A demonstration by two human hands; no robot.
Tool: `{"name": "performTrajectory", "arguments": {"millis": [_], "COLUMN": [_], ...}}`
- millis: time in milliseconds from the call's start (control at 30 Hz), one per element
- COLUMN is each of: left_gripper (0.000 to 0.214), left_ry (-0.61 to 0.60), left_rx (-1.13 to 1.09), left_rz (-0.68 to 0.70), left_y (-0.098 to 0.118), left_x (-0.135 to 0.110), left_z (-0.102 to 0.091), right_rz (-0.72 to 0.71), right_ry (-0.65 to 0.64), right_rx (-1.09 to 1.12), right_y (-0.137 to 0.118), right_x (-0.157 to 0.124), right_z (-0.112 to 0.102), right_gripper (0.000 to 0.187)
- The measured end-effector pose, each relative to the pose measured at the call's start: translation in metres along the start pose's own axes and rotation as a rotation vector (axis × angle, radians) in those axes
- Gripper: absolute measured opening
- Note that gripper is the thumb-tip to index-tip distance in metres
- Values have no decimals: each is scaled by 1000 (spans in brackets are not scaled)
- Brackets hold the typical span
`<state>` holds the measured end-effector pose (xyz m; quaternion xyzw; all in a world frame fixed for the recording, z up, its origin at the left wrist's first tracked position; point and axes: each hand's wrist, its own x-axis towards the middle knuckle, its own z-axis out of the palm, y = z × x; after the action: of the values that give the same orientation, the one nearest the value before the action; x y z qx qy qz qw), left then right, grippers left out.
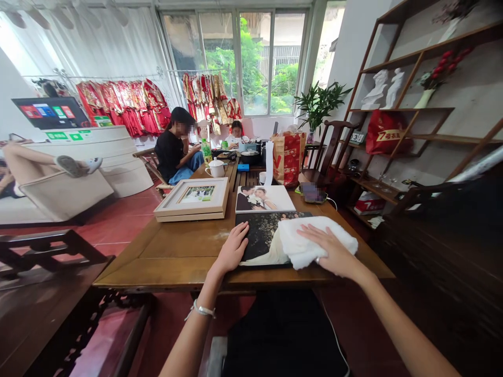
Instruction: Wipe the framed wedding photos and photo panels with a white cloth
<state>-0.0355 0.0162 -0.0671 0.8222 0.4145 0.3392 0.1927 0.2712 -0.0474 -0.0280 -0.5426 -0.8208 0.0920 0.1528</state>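
A dark wedding photo panel (257,238) lies flat at the near edge of the wooden table, with a pale gown trailing across its lower part. My left hand (234,243) rests on the panel's left edge, its fingers stretched out and holding nothing. Over the right part of the panel, my right hand (330,248) presses on a bunched white towel (301,233), fingers laid along the top and thumb at its near side. The towel hides much of that end of the picture.
Beyond the panel lies a white-edged photo album (265,199). Stacked picture frames (192,196) are to its left, a phone (313,193) to its right. Farther back stand a white teapot (215,168), a paper bag (288,157) and a bottle (206,152). A person (176,146) sits at the far left side.
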Motion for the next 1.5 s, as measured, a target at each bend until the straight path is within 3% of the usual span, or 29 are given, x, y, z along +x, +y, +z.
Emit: {"name": "performTrajectory", "arguments": {"millis": [100,200,333,467,733,833,967,1167,1267,1333,1500], "left_gripper": [43,43,43,43,43,43,43,43,43,43,41], "left_ry": [-3,-3,-5,-2,-6,-9,-8,-6,-6,-8,-19], "left_rx": [4,9,9,9,17,13,1,0,2,3,3], "left_rz": [8,10,-7,-7,-17,-16,5,21,20,20,29], "left_y": [-1,-1,1,2,2,1,-1,-2,-3,-2,-1], "left_x": [0,0,0,1,1,1,1,2,2,2,2], "left_z": [0,0,0,0,0,0,0,1,1,1,1], "right_rz": [31,71,106,74,20,9,99,306,304,239,-95], "right_ry": [2,11,6,11,78,71,135,93,68,38,-44], "right_rx": [21,12,1,-56,-99,-74,-40,-99,-113,-112,-71], "right_y": [22,29,28,18,-31,-37,-20,-2,-18,-39,-101], "right_x": [35,69,89,62,-47,-59,-30,60,86,85,23], "right_z": [-5,-9,-7,-2,8,9,7,-2,1,8,24], "right_gripper": [75,65,65,72,89,89,76,56,56,60,84]}}
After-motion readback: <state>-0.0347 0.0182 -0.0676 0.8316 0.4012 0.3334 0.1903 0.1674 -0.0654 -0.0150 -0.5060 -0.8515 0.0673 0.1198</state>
